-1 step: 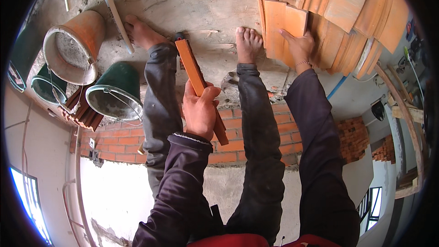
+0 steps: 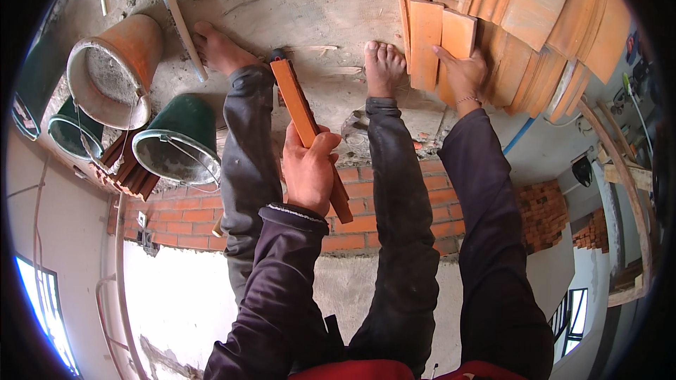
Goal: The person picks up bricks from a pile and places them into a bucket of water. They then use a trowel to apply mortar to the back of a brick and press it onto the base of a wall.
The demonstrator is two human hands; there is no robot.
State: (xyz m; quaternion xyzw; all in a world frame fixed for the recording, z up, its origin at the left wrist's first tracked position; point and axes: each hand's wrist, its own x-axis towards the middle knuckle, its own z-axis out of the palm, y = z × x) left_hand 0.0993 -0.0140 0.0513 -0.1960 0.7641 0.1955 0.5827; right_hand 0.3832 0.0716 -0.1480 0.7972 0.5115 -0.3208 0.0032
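Observation:
A long, narrow orange clay strip (image 2: pixel 293 91) is gripped in my left hand (image 2: pixel 310 169), slanting between my feet. The fingers of my right hand (image 2: pixel 461 74) close on a flat orange tile piece (image 2: pixel 459 30), thumb on its face. Beside that piece, on its left, stands another narrow orange piece (image 2: pixel 424 46). Both lean among rows of stacked orange roof tiles (image 2: pixel 524 0) at the upper right. My bare feet (image 2: pixel 384 67) rest on the dusty concrete floor (image 2: pixel 331 14), and a small dark-handled object (image 2: pixel 277 53) lies partly hidden by the strip.
At left are mortar-stained buckets (image 2: pixel 174 130), pipes (image 2: pixel 172 7) and dark red tiles (image 2: pixel 134 176). A brick wall (image 2: pixel 352 225) shows behind my legs. On the right are brick piles (image 2: pixel 542 214), a blue pipe (image 2: pixel 519 135) and curved timber (image 2: pixel 616 148).
The tile piece under my right hand has shifted slightly to the right, so the seam between it and the piece beside it shows more clearly. My left hand is almost unmoved.

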